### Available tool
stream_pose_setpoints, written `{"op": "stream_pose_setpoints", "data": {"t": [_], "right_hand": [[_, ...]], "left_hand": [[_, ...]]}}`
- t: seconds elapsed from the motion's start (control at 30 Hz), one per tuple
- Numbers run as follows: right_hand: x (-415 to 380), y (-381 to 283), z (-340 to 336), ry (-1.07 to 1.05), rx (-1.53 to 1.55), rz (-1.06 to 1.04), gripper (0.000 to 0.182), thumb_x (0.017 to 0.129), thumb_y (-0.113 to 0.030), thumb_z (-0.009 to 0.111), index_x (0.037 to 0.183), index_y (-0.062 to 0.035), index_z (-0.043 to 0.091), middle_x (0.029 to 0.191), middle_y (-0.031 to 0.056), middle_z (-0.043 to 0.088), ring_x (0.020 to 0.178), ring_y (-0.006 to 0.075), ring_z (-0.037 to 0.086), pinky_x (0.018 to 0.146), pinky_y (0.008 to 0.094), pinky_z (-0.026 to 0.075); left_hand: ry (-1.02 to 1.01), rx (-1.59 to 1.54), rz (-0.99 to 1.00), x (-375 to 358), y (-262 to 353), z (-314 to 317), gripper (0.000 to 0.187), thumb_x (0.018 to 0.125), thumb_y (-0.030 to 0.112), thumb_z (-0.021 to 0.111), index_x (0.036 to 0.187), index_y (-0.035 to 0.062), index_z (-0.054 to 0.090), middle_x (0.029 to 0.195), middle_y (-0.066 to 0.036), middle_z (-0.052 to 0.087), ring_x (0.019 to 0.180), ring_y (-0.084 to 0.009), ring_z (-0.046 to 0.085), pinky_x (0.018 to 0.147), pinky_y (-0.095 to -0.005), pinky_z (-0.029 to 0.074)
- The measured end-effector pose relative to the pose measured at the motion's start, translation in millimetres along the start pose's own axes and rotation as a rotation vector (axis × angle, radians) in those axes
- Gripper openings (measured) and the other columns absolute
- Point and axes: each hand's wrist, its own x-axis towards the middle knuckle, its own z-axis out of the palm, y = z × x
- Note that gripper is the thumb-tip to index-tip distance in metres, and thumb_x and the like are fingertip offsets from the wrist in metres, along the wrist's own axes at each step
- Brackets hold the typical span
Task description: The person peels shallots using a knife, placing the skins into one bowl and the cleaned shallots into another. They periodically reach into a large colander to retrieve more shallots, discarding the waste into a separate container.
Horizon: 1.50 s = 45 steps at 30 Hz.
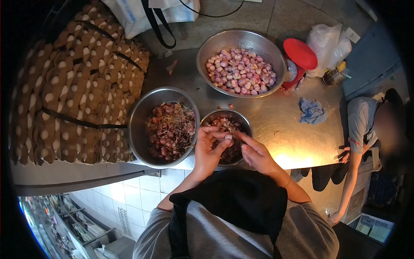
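Over a small metal bowl (246, 125) of skins and scraps, my left hand (209, 149) pinches a small pale shallot (228, 137). My right hand (257, 154) is beside it, its fingers closed at the shallot; whether it grips a small tool or a bit of skin is too small to tell. To the left stands a bigger metal bowl (137, 125) of unpeeled reddish shallots (166, 129) with dry roots. Behind my hands a wide metal colander (278, 49) holds peeled pink shallots (241, 71).
Stacked egg trays (82, 95) fill the left side. A red scale (300, 54), plastic bags (327, 45) and a blue cloth (312, 111) lie on the metal table (267, 118). Another person (364, 116) is at the right end, one hand near the table edge.
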Motion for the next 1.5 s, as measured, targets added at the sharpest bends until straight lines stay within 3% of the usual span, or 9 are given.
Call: {"op": "stream_pose_setpoints", "data": {"t": [0.23,0.37,0.5,0.7,0.9,0.97,1.17,1.27,1.5], "right_hand": [[4.0,3.7,-1.6,0.074,0.013,0.011,0.037,0.092,-0.015,0.041,0.127,-0.0034,0.038,0.086,0.0013,0.05,0.061,0.0035,0.04,0.053,0.0164,0.034],[5.4,10.1,2.7,0.113,0.045,-0.083,0.038,0.093,-0.015,0.039,0.129,-0.0054,0.035,0.069,-0.0064,0.04,0.05,0.0019,0.033,0.045,0.0154,0.027],[1.8,7.5,0.0,0.095,0.092,-0.056,0.04,0.093,-0.017,0.038,0.131,-0.0063,0.033,0.069,-0.0069,0.041,0.049,0.0013,0.03,0.044,0.015,0.024],[-2.6,5.3,2.9,0.121,0.029,-0.075,0.04,0.093,-0.016,0.037,0.131,-0.0046,0.032,0.071,-0.0069,0.042,0.049,0.001,0.029,0.044,0.0151,0.023],[-1.8,15.0,-1.5,0.131,0.038,-0.018,0.039,0.093,-0.015,0.038,0.13,-0.0038,0.034,0.064,-0.0063,0.039,0.048,0.0015,0.029,0.044,0.0157,0.023],[2.0,11.4,-0.6,0.11,0.015,-0.02,0.039,0.093,-0.016,0.038,0.13,-0.0038,0.034,0.063,-0.0063,0.038,0.048,0.0015,0.03,0.044,0.016,0.023],[7.3,11.4,4.1,0.077,0.037,-0.029,0.037,0.092,-0.015,0.04,0.128,-0.0034,0.037,0.064,-0.0063,0.037,0.05,0.0016,0.032,0.046,0.016,0.025],[6.7,10.9,4.8,0.102,0.023,-0.02,0.036,0.092,-0.013,0.041,0.126,-0.0028,0.039,0.066,-0.0057,0.039,0.052,0.0018,0.032,0.047,0.0159,0.026],[2.7,19.9,-2.7,0.134,-0.136,-0.078,0.037,0.091,-0.014,0.043,0.126,-0.0013,0.04,0.082,0.0004,0.049,0.06,0.0049,0.041,0.055,0.0172,0.034]], "left_hand": [[0.029,-0.099,-0.086,1.1,6.9,2.1,0.034,0.079,-0.006,0.055,0.104,0.0035,0.034,0.092,-0.011,0.053,0.082,-0.0153,0.056,0.072,-0.0282,0.051],[0.095,-0.029,-0.126,9.1,11.5,0.2,0.025,0.081,0.0,0.056,0.099,0.0044,0.038,0.086,-0.008,0.054,0.072,-0.0138,0.055,0.065,-0.0258,0.048],[0.072,0.041,0.065,56.9,24.7,5.3,0.015,0.082,0.004,0.057,0.092,0.0015,0.046,0.083,-0.006,0.054,0.07,-0.0121,0.053,0.064,-0.0244,0.044],[-0.104,0.032,0.171,127.7,65.2,2.6,0.029,0.088,0.008,0.047,0.117,0.0017,0.044,0.113,-0.008,0.05,0.101,-0.02,0.054,0.082,-0.0309,0.046],[0.035,0.569,0.235,162.6,53.4,-97.6,0.016,0.082,0.006,0.055,0.098,0.0032,0.057,0.09,-0.006,0.061,0.079,-0.0127,0.058,0.067,-0.0263,0.048],[0.141,0.887,0.198,165.1,36.9,-142.9,0.016,0.078,0.006,0.058,0.094,0.0034,0.059,0.085,-0.01,0.062,0.073,-0.0177,0.06,0.065,-0.0304,0.048],[0.161,1.47,0.165,143.9,-15.4,-212.2,0.019,0.07,0.009,0.062,0.089,0.0068,0.06,0.091,-0.013,0.06,0.084,-0.0307,0.058,0.071,-0.0389,0.046],[-0.038,1.795,0.217,139.4,-19.1,-212.5,0.017,0.069,0.012,0.065,0.084,0.0074,0.06,0.09,-0.014,0.059,0.085,-0.0311,0.057,0.074,-0.04,0.045],[0.0,1.024,-0.154,141.7,-24.6,-211.5,0.03,0.073,0.016,0.069,0.092,0.002,0.051,0.087,-0.008,0.059,0.076,-0.0189,0.058,0.067,-0.0315,0.045]]}}
